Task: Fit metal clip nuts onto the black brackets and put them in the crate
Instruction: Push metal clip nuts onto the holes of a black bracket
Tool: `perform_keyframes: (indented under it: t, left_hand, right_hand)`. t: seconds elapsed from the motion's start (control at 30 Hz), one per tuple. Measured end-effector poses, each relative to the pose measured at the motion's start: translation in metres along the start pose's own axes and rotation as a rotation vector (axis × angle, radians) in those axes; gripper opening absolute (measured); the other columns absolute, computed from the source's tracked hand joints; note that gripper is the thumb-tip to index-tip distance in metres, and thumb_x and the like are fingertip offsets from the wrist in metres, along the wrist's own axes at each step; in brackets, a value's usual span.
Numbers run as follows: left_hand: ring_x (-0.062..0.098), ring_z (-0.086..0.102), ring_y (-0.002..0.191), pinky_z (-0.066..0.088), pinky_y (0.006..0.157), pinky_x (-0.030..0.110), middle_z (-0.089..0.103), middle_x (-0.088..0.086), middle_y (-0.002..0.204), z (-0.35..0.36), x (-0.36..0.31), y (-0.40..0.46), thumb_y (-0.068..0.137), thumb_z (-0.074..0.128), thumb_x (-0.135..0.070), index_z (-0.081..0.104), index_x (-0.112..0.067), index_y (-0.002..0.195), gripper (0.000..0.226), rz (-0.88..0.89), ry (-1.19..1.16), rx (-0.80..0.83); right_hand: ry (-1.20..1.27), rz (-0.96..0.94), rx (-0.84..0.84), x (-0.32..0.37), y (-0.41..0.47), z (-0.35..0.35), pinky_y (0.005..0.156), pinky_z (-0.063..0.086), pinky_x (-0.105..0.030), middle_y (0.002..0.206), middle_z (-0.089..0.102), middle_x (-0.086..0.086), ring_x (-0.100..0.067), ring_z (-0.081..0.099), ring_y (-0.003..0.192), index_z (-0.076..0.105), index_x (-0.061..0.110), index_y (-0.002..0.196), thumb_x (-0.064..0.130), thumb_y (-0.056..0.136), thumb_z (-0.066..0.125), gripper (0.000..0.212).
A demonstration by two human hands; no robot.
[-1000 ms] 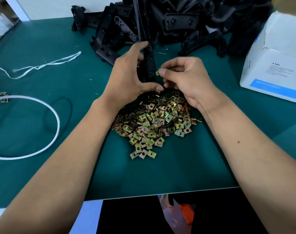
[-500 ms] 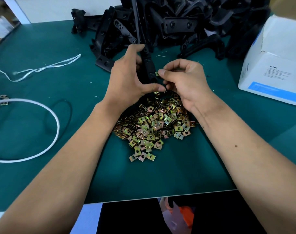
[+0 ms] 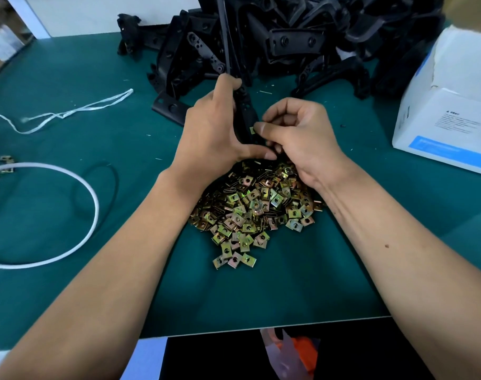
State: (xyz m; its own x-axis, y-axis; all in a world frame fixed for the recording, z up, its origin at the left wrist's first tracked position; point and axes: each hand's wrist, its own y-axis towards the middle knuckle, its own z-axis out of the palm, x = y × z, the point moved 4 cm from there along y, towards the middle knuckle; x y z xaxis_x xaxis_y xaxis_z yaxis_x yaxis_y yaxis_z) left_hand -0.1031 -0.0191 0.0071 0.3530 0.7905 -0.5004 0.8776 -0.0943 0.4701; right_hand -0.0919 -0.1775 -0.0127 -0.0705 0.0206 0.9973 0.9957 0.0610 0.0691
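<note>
The left hand (image 3: 212,133) grips a bracket (image 3: 246,116) upright above the nut pile (image 3: 250,212) at mid-bench, long axis running toward the far edge. The right hand (image 3: 297,133) pinches a nut (image 3: 252,130) against its right flank (seating unclear). No crate is in view.

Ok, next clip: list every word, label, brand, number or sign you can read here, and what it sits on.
No text can be read in this frame.
White cardboard box, right edge of the table: a short heading and a few lines of small dark print on its side, too small and blurred to read.
Same box, blue stripe along its lower edge: faint pale marks, not legible.
Black brackets, clip nuts: no markings visible.
</note>
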Motion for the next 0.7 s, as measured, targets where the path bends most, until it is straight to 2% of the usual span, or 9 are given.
perform_keyframes:
  t: [0.1, 0.23, 0.33, 0.43, 0.5, 0.57, 0.7]
  left_hand:
    - [0.012, 0.058, 0.092, 0.048, 0.082, 0.026, 0.06, -0.007, 0.1, 0.0, 0.001, 0.002, 0.044, 0.089, -0.07, 0.047, -0.008, 0.139, 0.121, 0.012, -0.047, 0.033]
    - [0.012, 0.065, 0.103, 0.052, 0.097, 0.024, 0.065, -0.003, 0.109, -0.005, 0.008, 0.004, 0.055, 0.09, -0.061, 0.045, -0.007, 0.149, 0.117, 0.054, -0.169, 0.112]
    - [0.009, 0.067, 0.102, 0.054, 0.097, 0.025, 0.068, -0.006, 0.106, -0.01, 0.016, 0.005, 0.059, 0.093, -0.052, 0.047, -0.008, 0.148, 0.109, 0.037, -0.196, 0.082]
    - [0.01, 0.067, 0.1, 0.055, 0.094, 0.029, 0.068, -0.006, 0.104, -0.017, 0.028, 0.008, 0.059, 0.095, -0.052, 0.048, -0.012, 0.146, 0.107, -0.013, -0.157, 0.009]
    - [0.009, 0.067, 0.099, 0.056, 0.092, 0.028, 0.065, -0.011, 0.101, -0.021, 0.041, 0.009, 0.058, 0.096, -0.051, 0.047, -0.014, 0.147, 0.108, -0.083, -0.142, -0.037]
    - [0.01, 0.066, 0.099, 0.056, 0.092, 0.028, 0.064, -0.011, 0.102, -0.023, 0.051, 0.009, 0.059, 0.097, -0.048, 0.045, -0.014, 0.148, 0.109, -0.144, -0.134, -0.062]
    - [0.011, 0.064, 0.1, 0.055, 0.09, 0.024, 0.063, -0.008, 0.104, -0.021, 0.058, 0.009, 0.061, 0.098, -0.043, 0.043, -0.013, 0.149, 0.108, -0.192, -0.093, -0.076]
  right_hand:
    - [0.022, 0.017, -0.001, 0.001, 0.001, -0.002, 0.045, 0.042, -0.017, 0.06, 0.065, 0.004, -0.008, 0.058, 0.05, 0.067, 0.009, 0.086, -0.002, 0.081, 0.082, 0.02]
    - [0.014, 0.041, -0.035, 0.0, 0.005, -0.008, 0.049, 0.044, -0.019, 0.062, 0.067, 0.005, -0.007, 0.058, 0.052, 0.067, 0.012, 0.088, 0.002, 0.079, 0.085, 0.022]
    - [-0.031, -0.007, -0.039, 0.002, 0.007, -0.012, 0.05, 0.045, -0.019, 0.066, 0.07, 0.005, -0.008, 0.057, 0.052, 0.07, 0.012, 0.09, 0.009, 0.082, 0.085, 0.018]
    - [-0.249, -0.133, -0.021, 0.005, 0.009, -0.014, 0.06, 0.052, -0.022, 0.075, 0.076, 0.003, -0.007, 0.065, 0.061, 0.073, 0.017, 0.093, 0.022, 0.087, 0.081, 0.012]
    - [-0.473, -0.208, 0.086, 0.006, 0.009, -0.01, 0.07, 0.054, -0.021, 0.081, 0.076, 0.007, -0.001, 0.068, 0.073, 0.077, 0.023, 0.094, 0.028, 0.087, 0.08, 0.009]
    - [-0.681, -0.257, 0.212, 0.004, 0.005, -0.002, 0.066, 0.047, -0.017, 0.082, 0.073, 0.014, 0.006, 0.063, 0.071, 0.079, 0.029, 0.094, 0.032, 0.087, 0.079, 0.007]
    - [-0.867, -0.361, 0.297, 0.007, -0.002, 0.018, 0.075, 0.049, -0.034, 0.093, 0.061, 0.012, -0.008, 0.059, 0.087, 0.076, 0.042, 0.098, 0.047, 0.088, 0.074, 0.01]
